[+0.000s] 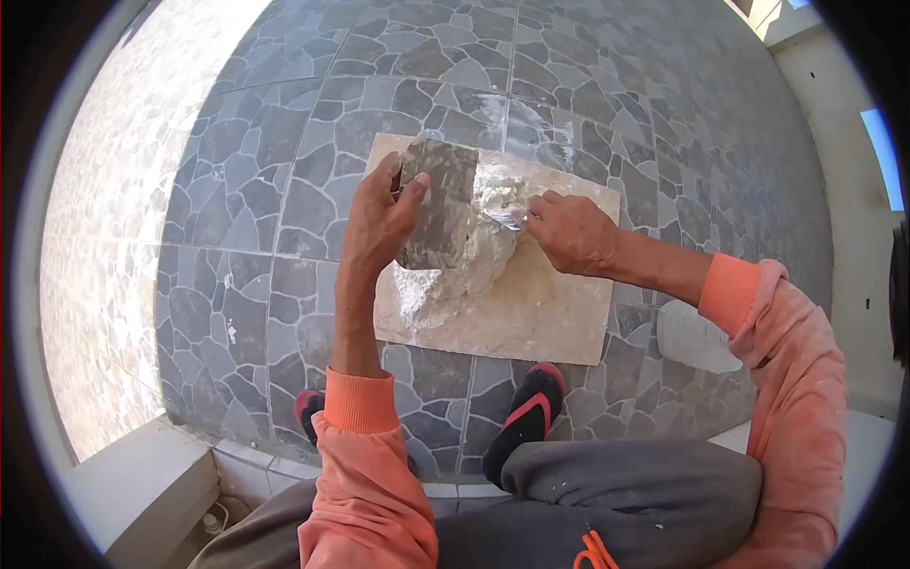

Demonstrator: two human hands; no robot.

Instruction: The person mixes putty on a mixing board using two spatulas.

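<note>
My left hand point(381, 220) grips a dark, smeared rectangular plate point(441, 204) by its left edge, thumb on the face turned to me. The plate is over the left part of a beige board point(559, 318) lying on the floor. White paste point(469, 273) is heaped on the board, partly hidden behind the plate. In my right hand point(576, 235), the fingers are closed on a small putty knife point(504, 218); its blade points left into the paste, and its handle is hidden in my grip.
Stone-patterned floor tiles point(227, 313) surround the board, with white smears point(540, 128) beyond it. My feet in black and red sandals point(538, 403) are at its near side. A pale flat slab point(697, 337) lies to the right. A ledge point(142, 488) is at lower left.
</note>
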